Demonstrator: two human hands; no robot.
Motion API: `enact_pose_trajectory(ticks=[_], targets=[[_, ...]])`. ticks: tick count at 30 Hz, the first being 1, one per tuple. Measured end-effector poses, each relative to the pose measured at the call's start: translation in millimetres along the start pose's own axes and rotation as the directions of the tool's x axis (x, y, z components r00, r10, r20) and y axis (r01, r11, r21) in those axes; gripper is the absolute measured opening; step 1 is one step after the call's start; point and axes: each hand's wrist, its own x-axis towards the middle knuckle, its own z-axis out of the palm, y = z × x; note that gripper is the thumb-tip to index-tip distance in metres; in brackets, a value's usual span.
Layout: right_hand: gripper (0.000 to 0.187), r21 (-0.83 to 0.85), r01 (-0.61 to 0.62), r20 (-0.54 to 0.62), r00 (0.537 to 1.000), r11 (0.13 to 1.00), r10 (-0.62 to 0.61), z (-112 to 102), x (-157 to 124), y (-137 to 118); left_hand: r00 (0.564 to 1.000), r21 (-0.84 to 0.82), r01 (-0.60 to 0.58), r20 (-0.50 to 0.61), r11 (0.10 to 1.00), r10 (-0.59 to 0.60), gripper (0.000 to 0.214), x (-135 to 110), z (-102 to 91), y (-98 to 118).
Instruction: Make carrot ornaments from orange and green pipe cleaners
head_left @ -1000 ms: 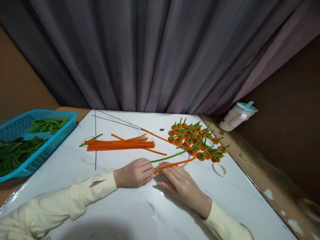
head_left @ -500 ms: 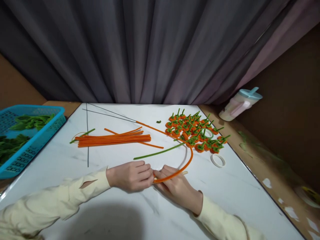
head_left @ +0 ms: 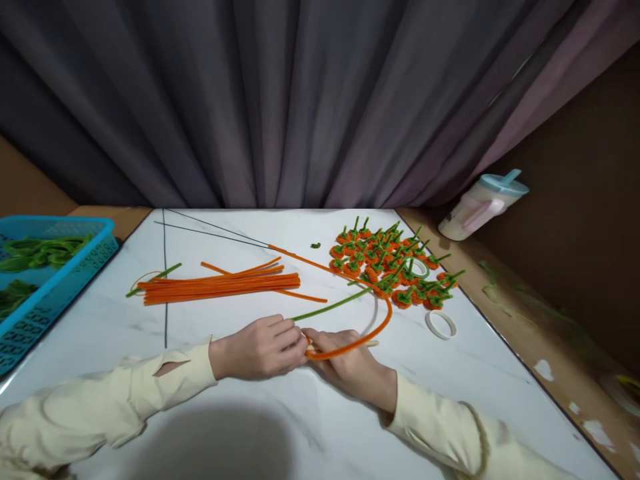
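A long orange pipe cleaner loops from between my hands out to the right, then back across the table, where thin dark wires extend from its far end. My left hand is closed, fingertips pinching the pipe cleaner's near end. Fingers bent, my right hand grips a thin wooden stick whose tip sticks out past the knuckles. Some orange shows around the stick between the hands, but the fingers cover most of it. A green pipe cleaner lies just beyond my hands.
A bundle of orange pipe cleaners lies left of centre. Several small orange pumpkins with green stems cluster at back right, near a white tape ring. A blue basket with green leaves stands left; a lidded cup right.
The view has shifted slightly. My hands stay together, and the right hand's fingers have moved a little at the stick. The orange loop has shifted slightly.
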Motion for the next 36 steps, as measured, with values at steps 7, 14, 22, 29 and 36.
enact_pose_trajectory(ticks=[7, 14, 22, 29, 36], targets=[[0.026, -0.012, -0.029, 0.014, 0.999, 1.0, 0.029, 3.9, 2.2, -0.2, 1.0, 0.089, -0.001, 0.022, 0.996, -0.001, 0.01, -2.0, -1.3, -2.0], [0.018, -0.049, -0.005, 0.064, 0.998, 0.999, 0.008, 2.0, 2.7, -2.2, 1.0, 0.141, -0.009, -0.018, 0.99, 0.012, 0.007, -2.6, -1.9, 0.3], [0.017, 0.1, -0.033, 0.0, 0.999, 0.994, 0.034, -0.6, 3.4, -3.5, 0.994, 0.017, 0.086, -0.071, 0.996, -0.085, 0.011, -3.0, -0.2, -1.2], [0.007, 0.2, -0.068, -0.036, 0.996, 0.977, 0.076, -1.6, -0.2, -0.2, 0.921, -0.368, 0.366, 0.013, 0.855, -0.389, 0.018, 2.3, -1.8, 8.3], [0.009, 0.24, -0.148, -0.09, 0.981, 0.959, 0.173, 1.5, -0.6, 0.6, 0.734, -0.641, 0.63, 0.308, 0.438, -0.606, 0.026, 10.2, -4.4, 17.9]])
